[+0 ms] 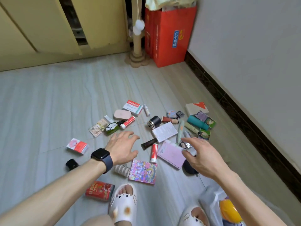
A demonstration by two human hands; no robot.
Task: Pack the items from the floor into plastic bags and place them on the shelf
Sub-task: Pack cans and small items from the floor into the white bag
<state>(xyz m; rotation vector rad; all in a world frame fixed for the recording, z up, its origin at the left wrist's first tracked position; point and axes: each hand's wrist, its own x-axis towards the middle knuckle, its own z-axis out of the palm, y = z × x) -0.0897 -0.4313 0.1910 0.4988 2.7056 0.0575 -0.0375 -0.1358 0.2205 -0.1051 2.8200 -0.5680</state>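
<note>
A: How do the arms lie?

B: Both forearms reach forward and down from the bottom edge. The left hand (122, 147) is palm down above the floor (48, 103), fingers spread and slightly bent, holding nothing. A dark watch (101, 158) sits on its wrist.

A: And the other?

B: The right hand (201, 154) comes in from the lower right, also palm down, fingers fanned and loosely curved, thumb pointing toward the left hand. It grips nothing that I can see. Its fingertips lie over a small silver item (185, 145); whether they touch it I cannot tell.

A: Where are the things to pack?

B: Scattered on the floor around both hands. Between the hands lie a red tube (154, 153) and, just beyond it, a dark brown tube (149, 143). Beside the right hand's thumb is a pink notebook (170, 154), and a black round thing (189, 167) shows beneath that palm. Behind the left hand, toward the person, are a striped roll (122, 170) and a colourful booklet (143, 171). A red can (99, 190) lies on its side by the forearm. A red and white box (78, 146) is left of the left hand, and a green bottle (111, 128) is ahead of its fingers.

A: The bag?

B: A plastic bag (210, 201) lies on the floor behind the right hand, under the forearm, beside a white slipper (192, 216).
</note>
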